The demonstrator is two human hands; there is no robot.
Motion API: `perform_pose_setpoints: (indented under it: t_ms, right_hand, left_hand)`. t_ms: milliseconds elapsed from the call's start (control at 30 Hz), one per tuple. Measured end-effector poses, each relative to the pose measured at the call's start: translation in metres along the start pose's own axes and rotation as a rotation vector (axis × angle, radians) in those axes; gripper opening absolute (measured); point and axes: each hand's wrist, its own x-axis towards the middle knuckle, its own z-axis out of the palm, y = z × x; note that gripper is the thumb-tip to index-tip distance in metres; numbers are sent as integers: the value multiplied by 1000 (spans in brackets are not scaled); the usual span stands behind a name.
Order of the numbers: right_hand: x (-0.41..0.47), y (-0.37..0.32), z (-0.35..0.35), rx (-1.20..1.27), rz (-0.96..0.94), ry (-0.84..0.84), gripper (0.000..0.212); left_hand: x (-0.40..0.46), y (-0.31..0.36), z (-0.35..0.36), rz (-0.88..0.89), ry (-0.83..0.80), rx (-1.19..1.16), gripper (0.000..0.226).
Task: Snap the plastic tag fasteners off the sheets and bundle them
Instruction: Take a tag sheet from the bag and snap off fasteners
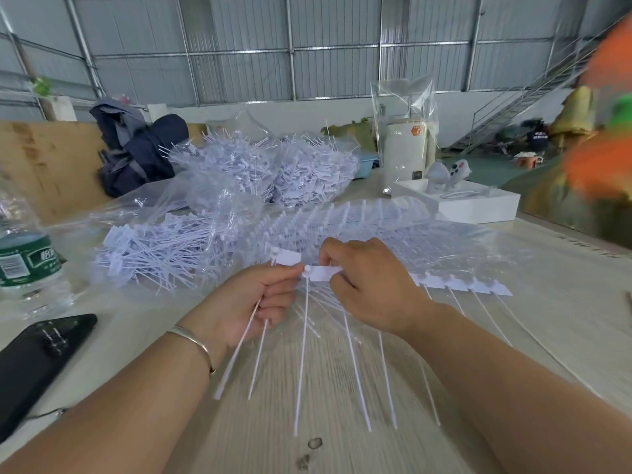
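Note:
My left hand (251, 302) grips a few loose white tag fasteners (239, 350); their flat heads stick up above my fingers and their thin tails hang down toward me. My right hand (371, 285) pinches the head end of a white sheet of joined fasteners (461, 285) that runs right across the table, its tails fanned out toward me. The two hands meet at the sheet's left end, fingertips almost touching. A pile of separated fasteners (154, 251) lies on clear plastic at the left. More sheets (359, 220) lie stacked behind my hands.
Clear bags stuffed with fasteners (273, 165) stand at the back. A water bottle (24, 258) and a black phone (37, 364) sit at the left. A white box (478, 203) rests at the right, a dark jacket (136, 148) at the back left.

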Motion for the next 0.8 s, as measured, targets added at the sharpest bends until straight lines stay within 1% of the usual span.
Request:
perform_pose_setpoints:
  t_ms: [67, 133, 233, 300, 367, 433, 500, 567, 667, 800]
  right_hand:
    - [0, -2, 2, -98, -19, -32, 22]
    - [0, -2, 3, -147, -12, -55, 27]
    - [2, 0, 5, -197, -14, -81, 35]
    - [2, 1, 6, -216, -30, -65, 39]
    - [2, 1, 7, -226, -29, -24, 41]
    - [1, 2, 8, -225, -18, 15, 40]
    - [1, 1, 9, -199, -18, 39, 39]
    - [1, 0, 10, -187, -30, 39, 36]
    - [1, -1, 9, -174, -42, 44, 34]
    - [0, -1, 6, -55, -20, 69, 35]
  left_hand:
    - [-1, 1, 0, 17, 32, 30, 23]
    - [0, 1, 1, 51, 61, 36, 13]
    - [3, -2, 2, 78, 108, 34, 33]
    - [4, -4, 3, 94, 136, 37, 43]
    - [3, -5, 5, 98, 154, 47, 39]
    - [3, -6, 5, 94, 136, 62, 27]
    - [3, -4, 4, 106, 110, 136, 19]
    - [1, -2, 4, 129, 95, 208, 21]
    - [0, -1, 4, 144, 93, 262, 16]
    - [2, -3, 3, 122, 145, 242, 22]
